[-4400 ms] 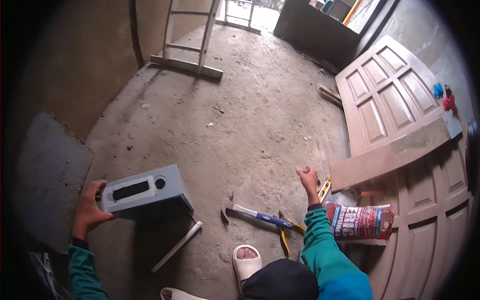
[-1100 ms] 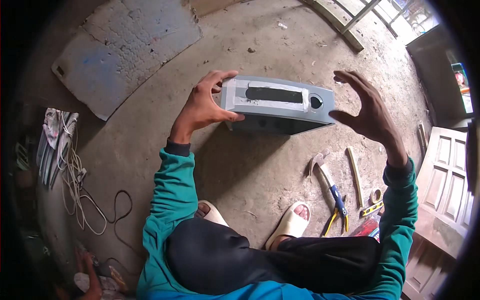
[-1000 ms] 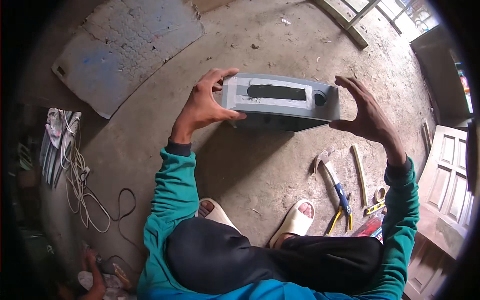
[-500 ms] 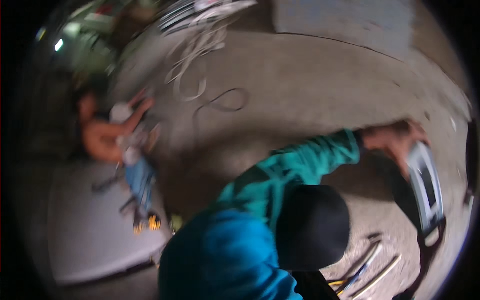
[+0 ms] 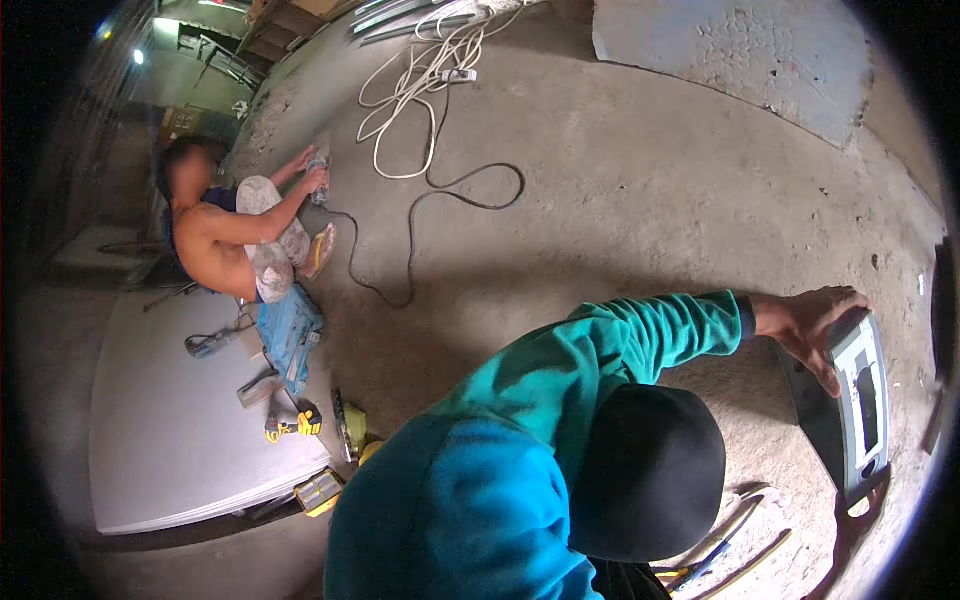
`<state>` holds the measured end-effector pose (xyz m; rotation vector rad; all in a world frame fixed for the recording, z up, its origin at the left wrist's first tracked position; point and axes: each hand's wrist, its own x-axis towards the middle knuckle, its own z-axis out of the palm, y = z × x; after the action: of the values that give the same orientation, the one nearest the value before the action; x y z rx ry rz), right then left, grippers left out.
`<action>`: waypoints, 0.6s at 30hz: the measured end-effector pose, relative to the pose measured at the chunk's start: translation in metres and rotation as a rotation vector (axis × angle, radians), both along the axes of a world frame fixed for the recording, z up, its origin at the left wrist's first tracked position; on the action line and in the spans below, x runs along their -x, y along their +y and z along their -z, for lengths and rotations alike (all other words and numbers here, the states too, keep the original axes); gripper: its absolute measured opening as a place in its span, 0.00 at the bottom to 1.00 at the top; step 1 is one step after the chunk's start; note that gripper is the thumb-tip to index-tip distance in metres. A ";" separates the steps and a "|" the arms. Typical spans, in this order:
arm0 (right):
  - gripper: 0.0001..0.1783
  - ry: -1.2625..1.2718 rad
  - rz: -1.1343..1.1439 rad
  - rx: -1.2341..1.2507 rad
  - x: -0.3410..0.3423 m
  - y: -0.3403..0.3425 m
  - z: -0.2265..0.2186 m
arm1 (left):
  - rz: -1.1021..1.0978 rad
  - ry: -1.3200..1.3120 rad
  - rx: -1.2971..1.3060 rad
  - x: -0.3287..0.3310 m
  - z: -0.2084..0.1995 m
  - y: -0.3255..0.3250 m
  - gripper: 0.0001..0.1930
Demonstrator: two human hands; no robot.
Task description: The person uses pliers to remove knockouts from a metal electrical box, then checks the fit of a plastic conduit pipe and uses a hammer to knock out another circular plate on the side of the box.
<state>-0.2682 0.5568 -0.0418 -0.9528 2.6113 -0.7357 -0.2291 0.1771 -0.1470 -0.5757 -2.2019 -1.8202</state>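
Note:
Neither of my hands shows. Close in front, a co-worker in a blue and teal jacket [image 5: 450,480] and black cap [image 5: 655,475] bends toward the right. This person's outstretched hand [image 5: 815,325] grips the top of a grey box-like piece [image 5: 865,400], which has a pale face with a dark rectangular opening. The piece stands tilted over the floor. A dark shape by its lower end is too shadowed to make out. At the left, another person [image 5: 220,245] squats with both hands on a small grey corded tool [image 5: 318,180].
White cable lies looped around a socket block [image 5: 460,75], and a black cord [image 5: 412,240] snakes over concrete. Pale stacked sheets [image 5: 180,420] carry a yellow drill [image 5: 295,425] beside a blue case [image 5: 288,335]. Long-handled tools [image 5: 720,560] lie lower right; a grey sheet [image 5: 740,60] lies behind.
The view has steadied and shifted slightly. The bent co-worker and the grey box-like piece appear a little further right and lower. That person's hand still holds the piece.

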 end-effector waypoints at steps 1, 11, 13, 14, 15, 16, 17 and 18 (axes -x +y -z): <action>0.50 0.053 -0.024 0.001 -0.001 -0.001 -0.002 | -0.003 -0.038 0.001 0.000 0.000 0.003 0.67; 0.52 -0.098 0.134 0.120 -0.020 0.013 0.030 | -0.209 0.257 0.269 0.000 0.029 0.001 0.67; 0.53 -0.129 0.157 0.158 -0.017 0.016 0.038 | -0.220 0.324 0.214 0.004 0.028 -0.001 0.67; 0.50 0.076 0.033 0.110 -0.006 0.029 0.037 | -0.142 0.288 0.164 0.010 0.012 0.003 0.65; 0.51 0.066 0.093 0.123 -0.003 0.049 0.033 | -0.051 0.249 0.116 0.013 -0.002 0.008 0.64; 0.52 0.055 0.161 0.108 -0.011 0.045 0.021 | 0.096 -0.011 -0.185 -0.003 -0.026 0.008 0.55; 0.53 0.044 0.195 0.110 -0.017 0.029 0.011 | 0.137 -0.045 -0.246 -0.012 -0.033 0.000 0.54; 0.54 0.039 0.210 0.096 -0.021 0.015 0.004 | 0.133 -0.046 -0.260 -0.015 -0.031 -0.001 0.53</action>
<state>-0.2475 0.5713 -0.0462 -0.7312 2.7609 -0.9088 -0.2140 0.1762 -0.1161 -0.6427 -1.9503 -2.1630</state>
